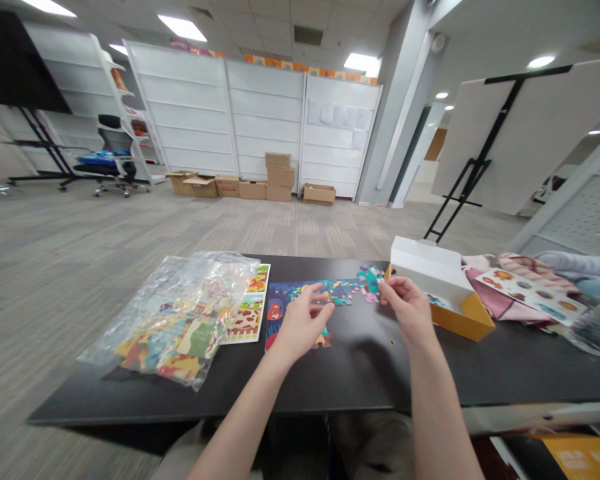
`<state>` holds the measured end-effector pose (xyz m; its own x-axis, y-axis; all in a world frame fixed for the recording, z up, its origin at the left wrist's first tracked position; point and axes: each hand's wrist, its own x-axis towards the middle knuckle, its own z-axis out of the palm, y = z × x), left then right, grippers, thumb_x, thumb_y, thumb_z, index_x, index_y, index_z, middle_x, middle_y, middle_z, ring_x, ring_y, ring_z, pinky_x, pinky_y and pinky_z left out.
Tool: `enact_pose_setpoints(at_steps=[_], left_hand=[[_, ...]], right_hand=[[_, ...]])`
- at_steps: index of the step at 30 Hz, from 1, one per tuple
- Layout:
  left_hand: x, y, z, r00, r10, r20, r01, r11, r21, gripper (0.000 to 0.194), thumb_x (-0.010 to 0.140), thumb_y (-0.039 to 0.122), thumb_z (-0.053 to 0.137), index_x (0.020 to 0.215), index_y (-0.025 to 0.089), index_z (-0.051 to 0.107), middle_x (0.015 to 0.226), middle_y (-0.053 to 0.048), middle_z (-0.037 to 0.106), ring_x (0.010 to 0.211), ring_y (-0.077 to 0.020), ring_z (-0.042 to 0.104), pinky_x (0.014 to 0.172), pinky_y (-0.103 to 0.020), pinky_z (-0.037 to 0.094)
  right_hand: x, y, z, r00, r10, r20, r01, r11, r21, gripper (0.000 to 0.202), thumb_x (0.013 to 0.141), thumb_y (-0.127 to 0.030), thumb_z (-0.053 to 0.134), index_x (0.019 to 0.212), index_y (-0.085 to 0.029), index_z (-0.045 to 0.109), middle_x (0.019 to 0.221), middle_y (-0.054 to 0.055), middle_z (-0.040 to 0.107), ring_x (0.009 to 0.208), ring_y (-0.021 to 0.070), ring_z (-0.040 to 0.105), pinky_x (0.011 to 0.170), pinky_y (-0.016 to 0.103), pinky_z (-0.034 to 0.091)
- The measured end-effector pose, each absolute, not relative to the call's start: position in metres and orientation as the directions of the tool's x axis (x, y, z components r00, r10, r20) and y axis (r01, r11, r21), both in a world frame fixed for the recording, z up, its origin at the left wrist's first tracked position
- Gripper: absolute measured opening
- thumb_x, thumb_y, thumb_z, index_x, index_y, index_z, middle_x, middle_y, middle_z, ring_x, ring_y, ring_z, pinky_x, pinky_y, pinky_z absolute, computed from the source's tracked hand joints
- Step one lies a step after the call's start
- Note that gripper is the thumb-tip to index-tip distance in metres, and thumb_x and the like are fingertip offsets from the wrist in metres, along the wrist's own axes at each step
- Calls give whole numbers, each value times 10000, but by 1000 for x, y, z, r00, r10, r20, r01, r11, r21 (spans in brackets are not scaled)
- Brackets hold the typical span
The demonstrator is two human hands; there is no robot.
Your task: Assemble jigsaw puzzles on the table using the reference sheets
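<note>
A partly joined jigsaw puzzle (pixel 281 291) with a dark blue picture lies on the black table. Over its middle is my left hand (pixel 303 321), fingers apart and holding nothing; it hides part of the picture. Whether it touches the puzzle I cannot tell. To the right, my right hand (pixel 407 308) pinches a teal puzzle piece (pixel 369 276) between thumb and fingers, at the puzzle's upper right edge. Pinkish pieces show just below that teal one. An open yellow box (pixel 463 323) with a white raised lid stands right beside my right hand.
A clear plastic bag (pixel 180 327) of colourful pieces lies at left, partly over picture cards (pixel 250 313). At right are a sticker sheet (pixel 530 293), folded cloths (pixel 490 267) and a transparent container (pixel 597 328). The black table's (pixel 360 393) front edge is close to my lap.
</note>
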<state>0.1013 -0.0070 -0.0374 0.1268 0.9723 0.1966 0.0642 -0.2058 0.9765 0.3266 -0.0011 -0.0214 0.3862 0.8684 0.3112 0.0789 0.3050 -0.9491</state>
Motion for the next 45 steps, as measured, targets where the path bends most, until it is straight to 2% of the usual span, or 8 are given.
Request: enact_pose_setpoints(at_steps=[4,8,12,17,20,28,34,45], left_hand=[[99,-8,-39,157,962,224,196,-253,948,327,872,203,657,1195,171,627,1012,-91,764,903,-206,763,831,-329,620],[91,-9,-37,144,956,255,352,-290,890,362,895,194,626,1255,195,584,1059,-75,756,910,-194,759,857,-323,603],[80,-13,-30,155,949,274,621,-310,720,340,938,214,597,1278,210,575,1154,-80,743,995,-218,734,916,-347,563],[66,-20,-22,288,940,186,879,-336,337,206,967,240,549,1118,186,679,1119,-111,739,1076,-307,683,917,-408,524],[62,-22,-20,338,932,128,896,-361,259,218,950,275,584,1110,177,695,1122,-126,734,1062,-327,672,899,-424,521],[62,-25,-21,416,904,103,854,-427,298,244,917,285,621,1109,164,712,1146,-148,743,1083,-331,681,931,-428,521],[55,-26,-27,533,840,96,750,-522,407,446,787,401,798,1176,201,708,1418,-125,633,1351,-336,544,1146,-472,398],[63,-24,-27,482,869,116,784,-486,385,337,838,369,761,1119,190,710,1400,-125,647,1330,-326,566,1116,-462,437]], right_hand=[[379,9,-32,709,640,297,114,311,-944,521,533,-545,890,787,-180,617,635,-23,622,506,105,547,484,242,497],[407,10,-43,733,633,250,116,246,-962,545,505,-509,871,867,-167,648,807,33,696,606,149,659,551,282,578],[409,3,-47,755,563,337,350,88,-932,524,629,-470,794,1032,-153,688,913,84,720,639,185,701,538,277,560],[379,0,-40,596,671,440,491,129,-862,383,783,-475,672,995,-158,705,847,95,734,670,199,683,593,299,540],[348,0,-38,311,850,425,552,203,-809,310,820,-487,646,877,-186,694,800,80,734,692,209,671,651,327,541],[291,-1,-50,-201,957,210,614,290,-734,152,847,-358,633,814,-220,688,775,37,745,667,197,675,666,332,529],[289,-2,-50,-204,961,189,628,276,-727,192,881,-369,622,800,-211,695,780,39,747,705,206,695,701,339,537],[278,-4,-49,-235,953,189,567,292,-770,138,855,-339,639,837,-214,697,788,41,760,675,192,698,673,319,560]])
